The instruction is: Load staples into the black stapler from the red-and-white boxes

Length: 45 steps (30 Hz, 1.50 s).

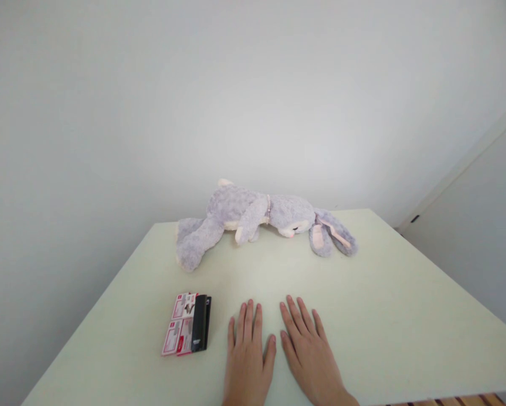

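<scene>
My left hand [247, 355] and my right hand [310, 352] lie flat, palms down, side by side on the pale green table [405, 316] near its front edge. Neither hand holds anything, and the fingers are straight and close together. A small stack of red, white and black packets [188, 323] lies just left of my left hand, not touching it. Farther back a grey plush rabbit [253, 220] lies on its side along the table's far edge, with its long ears [333, 235] pointing right and its legs to the left.
A plain white wall rises behind the table. At the right stands a white door or cabinet panel [481, 225]. Striped fabric [468, 401] shows at the bottom right corner, below the table's front edge.
</scene>
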Each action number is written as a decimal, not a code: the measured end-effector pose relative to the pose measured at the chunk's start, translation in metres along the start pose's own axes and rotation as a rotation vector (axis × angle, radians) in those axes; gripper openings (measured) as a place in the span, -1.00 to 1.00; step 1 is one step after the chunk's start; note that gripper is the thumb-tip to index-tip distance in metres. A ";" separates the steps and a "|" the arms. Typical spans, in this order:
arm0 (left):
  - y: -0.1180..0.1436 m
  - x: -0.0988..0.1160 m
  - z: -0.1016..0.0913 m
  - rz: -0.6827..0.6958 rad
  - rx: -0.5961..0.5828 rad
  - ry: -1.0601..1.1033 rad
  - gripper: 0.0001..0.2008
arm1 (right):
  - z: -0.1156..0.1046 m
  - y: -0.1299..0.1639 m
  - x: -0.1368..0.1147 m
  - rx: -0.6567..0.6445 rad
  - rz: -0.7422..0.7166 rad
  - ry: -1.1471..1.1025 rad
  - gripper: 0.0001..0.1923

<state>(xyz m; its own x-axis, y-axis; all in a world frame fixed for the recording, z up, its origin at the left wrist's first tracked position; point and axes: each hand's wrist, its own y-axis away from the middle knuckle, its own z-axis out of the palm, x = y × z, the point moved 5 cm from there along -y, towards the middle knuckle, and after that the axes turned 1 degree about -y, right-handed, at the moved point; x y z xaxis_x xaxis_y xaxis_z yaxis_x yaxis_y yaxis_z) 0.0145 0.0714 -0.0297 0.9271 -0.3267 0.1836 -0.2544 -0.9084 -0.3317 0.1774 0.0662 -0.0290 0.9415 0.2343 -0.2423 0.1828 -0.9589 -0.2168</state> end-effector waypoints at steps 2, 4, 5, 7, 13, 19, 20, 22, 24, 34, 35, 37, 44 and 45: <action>0.000 0.000 0.000 0.000 0.001 0.001 -0.31 | 0.000 0.000 0.000 -0.004 0.000 0.003 -0.34; 0.000 0.000 0.001 -0.003 -0.003 -0.001 -0.31 | 0.001 0.000 0.000 -0.011 0.000 0.008 -0.34; 0.001 0.000 0.001 -0.003 -0.006 -0.004 -0.32 | 0.001 0.000 0.001 -0.015 0.000 0.010 -0.34; 0.001 -0.001 0.001 -0.002 -0.009 -0.010 -0.32 | 0.001 0.000 0.001 -0.019 0.003 0.014 -0.33; 0.000 -0.001 0.002 0.003 0.009 -0.004 -0.32 | 0.002 0.000 0.001 -0.028 0.004 0.019 -0.34; 0.001 0.000 0.003 -0.005 -0.020 -0.046 -0.33 | 0.003 0.001 0.002 -0.030 0.010 0.027 -0.35; 0.001 0.000 0.003 -0.007 -0.023 -0.055 -0.33 | 0.003 0.001 0.002 -0.026 0.010 0.026 -0.35; 0.001 0.000 0.004 -0.008 -0.024 -0.068 -0.33 | 0.003 0.001 0.002 -0.017 0.009 0.020 -0.36; 0.001 0.000 0.004 -0.006 -0.020 -0.074 -0.34 | 0.003 0.000 0.002 -0.018 0.009 0.014 -0.36; 0.000 0.000 0.002 0.006 0.006 -0.066 -0.32 | 0.003 0.001 0.003 -0.048 0.020 -0.015 -0.33; 0.001 0.000 0.002 0.006 0.007 -0.067 -0.32 | 0.003 0.001 0.004 -0.044 0.020 -0.023 -0.33; 0.001 0.000 0.002 0.008 0.006 -0.068 -0.33 | 0.003 0.001 0.004 -0.032 0.020 -0.043 -0.33; 0.002 0.000 0.004 -0.005 -0.023 -0.084 -0.34 | 0.003 0.000 0.004 -0.030 0.033 -0.084 -0.33; 0.003 0.000 0.004 -0.003 -0.022 -0.086 -0.33 | 0.003 0.000 0.005 -0.029 0.036 -0.087 -0.33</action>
<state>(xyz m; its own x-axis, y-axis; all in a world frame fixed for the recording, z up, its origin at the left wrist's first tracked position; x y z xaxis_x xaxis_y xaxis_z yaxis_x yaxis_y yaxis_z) 0.0146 0.0700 -0.0341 0.9478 -0.3015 0.1039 -0.2570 -0.9151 -0.3106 0.1810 0.0682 -0.0328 0.9198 0.2113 -0.3307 0.1586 -0.9709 -0.1794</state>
